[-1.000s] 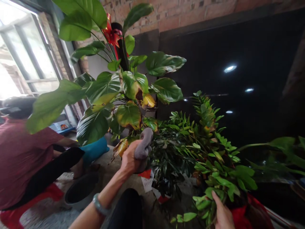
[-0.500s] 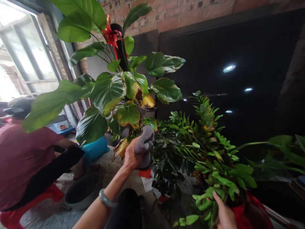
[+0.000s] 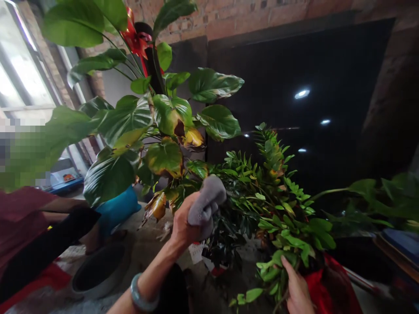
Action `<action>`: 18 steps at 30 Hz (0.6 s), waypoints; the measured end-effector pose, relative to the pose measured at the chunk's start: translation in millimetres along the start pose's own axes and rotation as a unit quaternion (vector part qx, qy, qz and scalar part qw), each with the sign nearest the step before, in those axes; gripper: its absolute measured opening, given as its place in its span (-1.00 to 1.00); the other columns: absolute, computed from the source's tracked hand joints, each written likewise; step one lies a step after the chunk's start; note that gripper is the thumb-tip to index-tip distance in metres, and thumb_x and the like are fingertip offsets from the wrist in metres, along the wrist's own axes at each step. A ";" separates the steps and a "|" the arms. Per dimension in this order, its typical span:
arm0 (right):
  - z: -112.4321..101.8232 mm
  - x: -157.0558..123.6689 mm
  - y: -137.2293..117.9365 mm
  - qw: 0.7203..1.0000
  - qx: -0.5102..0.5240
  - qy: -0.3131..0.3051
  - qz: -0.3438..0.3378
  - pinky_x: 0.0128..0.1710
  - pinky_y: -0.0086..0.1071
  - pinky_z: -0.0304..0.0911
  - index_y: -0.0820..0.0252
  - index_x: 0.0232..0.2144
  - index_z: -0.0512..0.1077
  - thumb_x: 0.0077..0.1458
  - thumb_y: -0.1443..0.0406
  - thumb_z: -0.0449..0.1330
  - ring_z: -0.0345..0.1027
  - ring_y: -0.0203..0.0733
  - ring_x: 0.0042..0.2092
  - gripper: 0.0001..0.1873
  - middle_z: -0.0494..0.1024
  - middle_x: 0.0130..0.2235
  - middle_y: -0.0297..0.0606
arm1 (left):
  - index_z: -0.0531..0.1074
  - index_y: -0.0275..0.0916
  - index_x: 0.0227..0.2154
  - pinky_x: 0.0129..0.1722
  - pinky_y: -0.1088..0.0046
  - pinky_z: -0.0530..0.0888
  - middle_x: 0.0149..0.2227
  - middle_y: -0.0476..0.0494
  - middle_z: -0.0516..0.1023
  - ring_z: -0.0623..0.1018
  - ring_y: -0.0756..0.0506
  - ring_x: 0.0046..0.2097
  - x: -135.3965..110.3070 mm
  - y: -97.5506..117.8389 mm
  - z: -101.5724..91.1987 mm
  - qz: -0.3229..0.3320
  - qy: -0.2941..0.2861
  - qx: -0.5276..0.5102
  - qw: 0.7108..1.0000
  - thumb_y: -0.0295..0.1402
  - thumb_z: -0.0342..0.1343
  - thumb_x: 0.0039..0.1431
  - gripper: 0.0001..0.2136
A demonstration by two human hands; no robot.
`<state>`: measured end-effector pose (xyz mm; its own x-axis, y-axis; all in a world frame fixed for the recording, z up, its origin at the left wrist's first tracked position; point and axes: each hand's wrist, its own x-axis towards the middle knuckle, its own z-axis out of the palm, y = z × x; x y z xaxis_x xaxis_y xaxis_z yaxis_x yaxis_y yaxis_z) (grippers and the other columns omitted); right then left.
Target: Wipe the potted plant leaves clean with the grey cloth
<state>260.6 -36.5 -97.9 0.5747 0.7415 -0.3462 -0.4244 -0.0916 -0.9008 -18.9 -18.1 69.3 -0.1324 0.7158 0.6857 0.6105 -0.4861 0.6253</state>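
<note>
My left hand [image 3: 186, 222], with a jade-coloured bangle [image 3: 140, 292] on its wrist, is closed around a bunched grey cloth [image 3: 207, 203]. The cloth is in front of the dark green foliage [image 3: 225, 231], below the big-leaved plant [image 3: 163, 157], some of whose leaves are yellow and brown. At the lower right, my right hand [image 3: 297, 288] grips a drooping leafy stem [image 3: 273, 274] of the bushy green plant [image 3: 281, 209]. Its thumb lies on the near side, while the fingers are partly hidden behind the leaves.
A person in a red shirt [image 3: 22, 222] sits at the left, beside a dark basin [image 3: 98, 268] and a turquoise bag [image 3: 119, 209]. Red wrapping [image 3: 334, 283] surrounds the bushy plant's base. A dark panel [image 3: 294, 65] stands behind, below a brick wall [image 3: 235, 19].
My left hand and the grey cloth have moved right relative to the plants. The view has turned a little to the right. My right hand keeps its place at the stem.
</note>
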 end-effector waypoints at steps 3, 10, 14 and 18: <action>8.7 -11.4 -10.1 0.998 0.013 0.043 0.036 -0.45 -0.30 0.37 0.16 -0.48 0.43 -0.59 0.05 0.38 0.47 0.05 -0.23 -0.48 0.58 -0.46 -0.29 | 0.50 -0.22 -0.21 0.00 0.29 0.43 -0.09 -0.19 0.56 0.53 -0.17 -0.05 1.8 -6.1 12.3 0.025 -0.057 0.029 0.998 -0.41 0.06 -0.09 -0.68; 5.0 -13.0 -8.7 0.998 0.040 0.023 0.032 -0.42 -0.28 0.39 0.17 -0.41 0.44 -0.58 0.07 0.39 0.48 0.03 -0.26 -0.45 0.57 -0.48 -0.33 | 0.46 -0.17 -0.09 -0.02 0.31 0.45 -0.02 -0.23 0.53 0.52 -0.20 -0.02 -31.5 10.1 12.1 0.151 -0.280 -0.029 0.948 -0.36 0.19 -0.18 -0.54; 0.6 -2.5 1.5 0.999 0.027 0.008 0.033 -0.43 -0.25 0.41 0.18 -0.41 0.44 -0.51 0.06 0.40 0.50 0.05 -0.32 -0.47 0.57 -0.50 -0.30 | 0.44 -0.23 -0.07 0.09 0.27 0.36 0.01 -0.25 0.50 0.46 -0.18 0.06 16.6 28.8 14.0 0.155 -0.052 -0.027 0.986 -0.40 0.09 -0.04 -0.60; 0.9 0.7 7.3 1.000 0.016 -0.007 -0.003 -0.41 -0.22 0.43 0.18 -0.36 0.44 -0.41 0.03 0.38 0.51 0.07 -0.29 -0.47 0.60 -0.44 -0.26 | 0.47 -0.25 -0.10 0.09 0.24 0.36 0.02 -0.26 0.49 0.45 -0.21 0.07 21.1 13.9 38.5 0.111 -0.079 0.023 0.990 -0.41 0.11 -0.08 -0.61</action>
<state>257.3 -36.1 -104.5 0.5671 0.7514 -0.3372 -0.4441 -0.0658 -0.8935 16.8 9.5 78.2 0.1307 0.6655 0.7349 0.6456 -0.6197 0.4463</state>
